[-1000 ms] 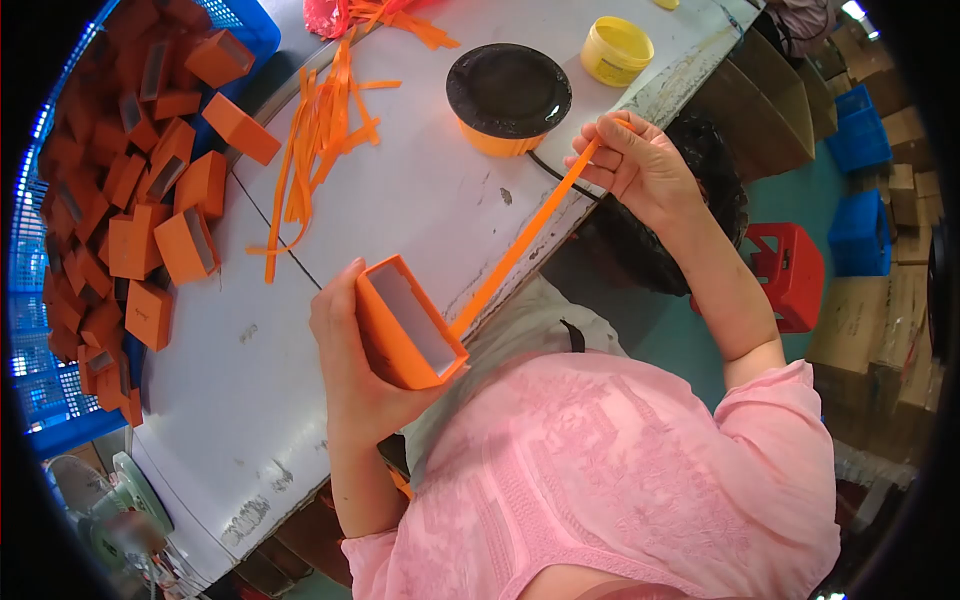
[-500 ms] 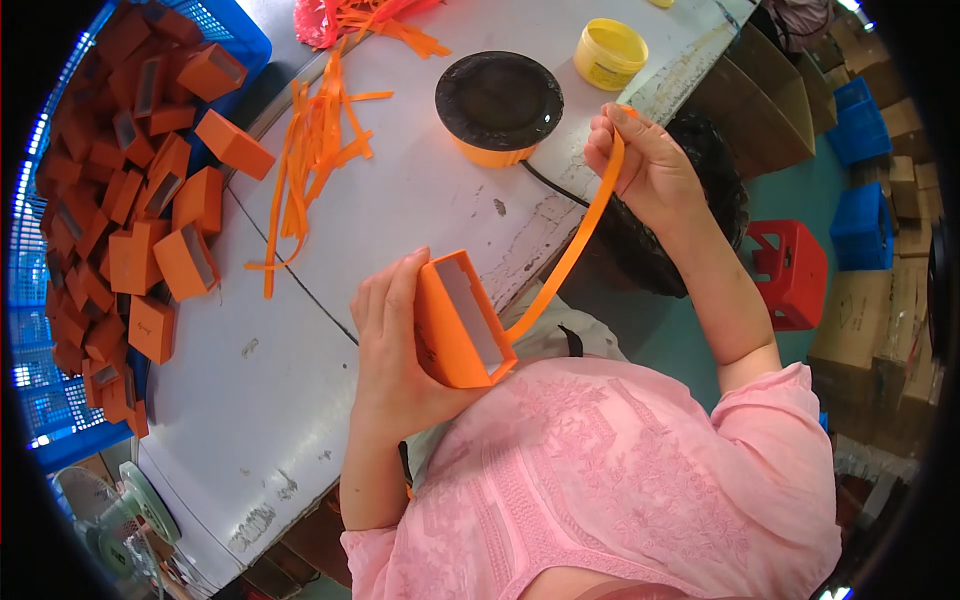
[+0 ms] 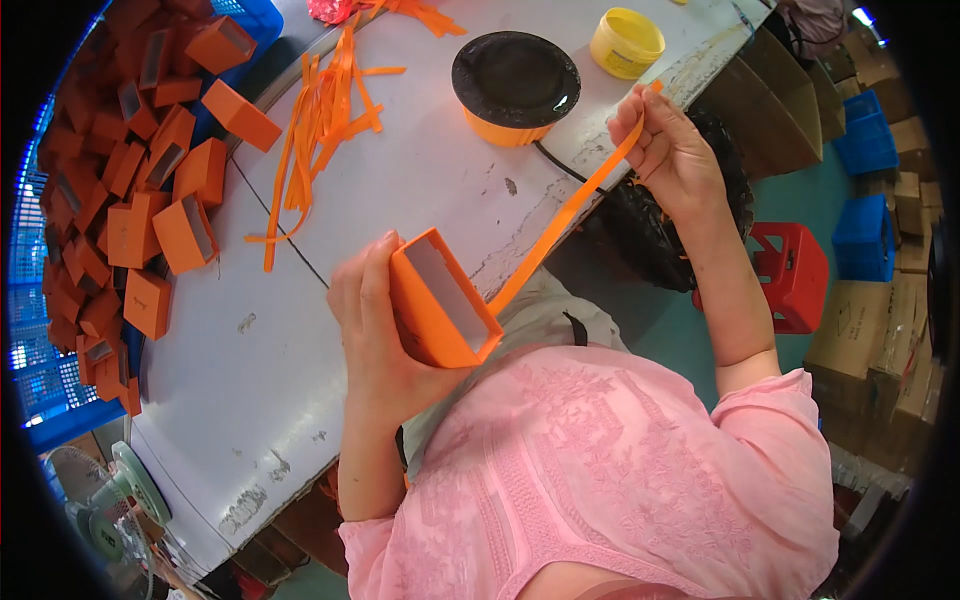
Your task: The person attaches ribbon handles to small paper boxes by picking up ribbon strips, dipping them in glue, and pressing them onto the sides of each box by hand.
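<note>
My left hand (image 3: 372, 335) is wrapped around a small orange box (image 3: 422, 312), its grey inside facing up and to the right. From the box's right side, near my body, an orange ribbon (image 3: 562, 222) runs up and right, nearly straight. The ribbon's far end is pinched between the thumb and fingers of my right hand (image 3: 682, 155), raised beyond the table's edge. How the ribbon joins the box is hidden.
A blue crate (image 3: 85, 425) heaped with orange boxes (image 3: 185, 235) stands left. Orange ribbons (image 3: 318, 140) lie near a black-topped orange pot (image 3: 515, 85) with a cable and a yellow tub (image 3: 627, 45). A black bag (image 3: 720, 150) and red stool (image 3: 795, 270) are right.
My left hand and the box have shifted left and slightly up. My right hand has moved up and right, and the ribbon between them is straighter. The view has shifted slightly.
</note>
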`<action>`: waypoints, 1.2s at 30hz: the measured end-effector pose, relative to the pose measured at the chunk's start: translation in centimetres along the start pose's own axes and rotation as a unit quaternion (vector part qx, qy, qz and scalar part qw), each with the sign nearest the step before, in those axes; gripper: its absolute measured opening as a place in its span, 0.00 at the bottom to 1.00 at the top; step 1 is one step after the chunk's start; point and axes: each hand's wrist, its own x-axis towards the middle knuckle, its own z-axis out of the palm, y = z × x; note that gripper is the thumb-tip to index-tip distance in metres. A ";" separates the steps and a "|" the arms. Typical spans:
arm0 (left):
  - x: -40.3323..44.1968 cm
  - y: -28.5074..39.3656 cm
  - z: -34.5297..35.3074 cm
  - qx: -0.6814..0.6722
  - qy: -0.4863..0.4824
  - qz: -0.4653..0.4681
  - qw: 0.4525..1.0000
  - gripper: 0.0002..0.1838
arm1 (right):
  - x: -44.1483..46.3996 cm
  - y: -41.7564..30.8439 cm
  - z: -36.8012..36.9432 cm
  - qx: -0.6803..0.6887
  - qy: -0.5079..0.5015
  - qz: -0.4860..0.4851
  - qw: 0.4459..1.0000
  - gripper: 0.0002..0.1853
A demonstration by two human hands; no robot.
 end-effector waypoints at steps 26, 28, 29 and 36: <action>1.4 1.2 1.7 -0.059 -0.048 0.034 0.997 0.60 | 1.2 1.2 2.1 -0.185 -0.043 0.146 0.971 0.10; 1.5 1.3 1.7 -0.061 -0.048 0.040 0.996 0.60 | 1.3 1.4 2.5 -0.206 -0.033 0.145 0.967 0.11; 1.5 1.3 1.7 -0.062 -0.050 0.042 0.996 0.60 | 1.3 1.4 2.7 -0.227 -0.023 0.145 0.963 0.11; 1.1 1.5 1.8 -0.060 -0.059 0.035 0.996 0.59 | 1.9 1.6 2.1 -0.228 -0.024 0.172 0.958 0.12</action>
